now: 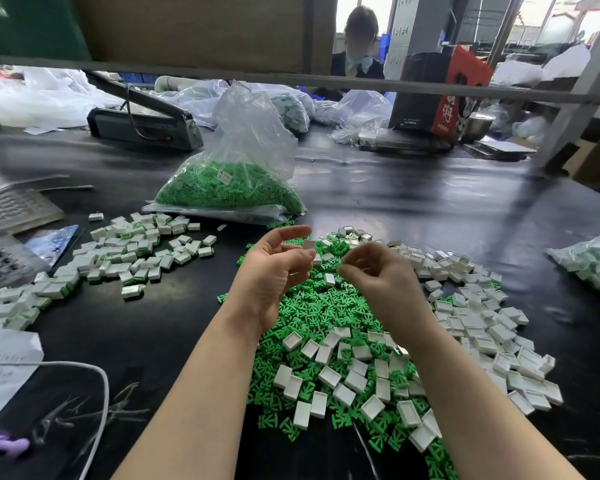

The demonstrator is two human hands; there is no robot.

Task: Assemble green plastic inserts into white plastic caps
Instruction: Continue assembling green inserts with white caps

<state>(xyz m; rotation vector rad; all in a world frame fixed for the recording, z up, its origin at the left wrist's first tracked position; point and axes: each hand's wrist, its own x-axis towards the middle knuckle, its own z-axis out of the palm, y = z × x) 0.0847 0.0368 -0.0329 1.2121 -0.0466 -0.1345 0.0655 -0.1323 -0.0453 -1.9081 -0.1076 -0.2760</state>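
Note:
A heap of loose green inserts (326, 317) mixed with empty white caps (465, 323) covers the black table in front of me. My left hand (274, 271) is raised over the heap, its fingers curled around a white cap (309, 244). Just to its right, my right hand (378, 271) pinches a small green insert (343, 261) between thumb and fingertips, close to the cap. A pile of caps with green showing in them (125, 258) lies to the left.
A clear bag of green inserts (229, 181) stands behind the heap. A bag of parts (593, 261) lies at the right edge. A calculator (0, 261), papers and a white cable (101, 393) sit at left. A sealing machine (142, 123) and a person (359, 43) are at the back.

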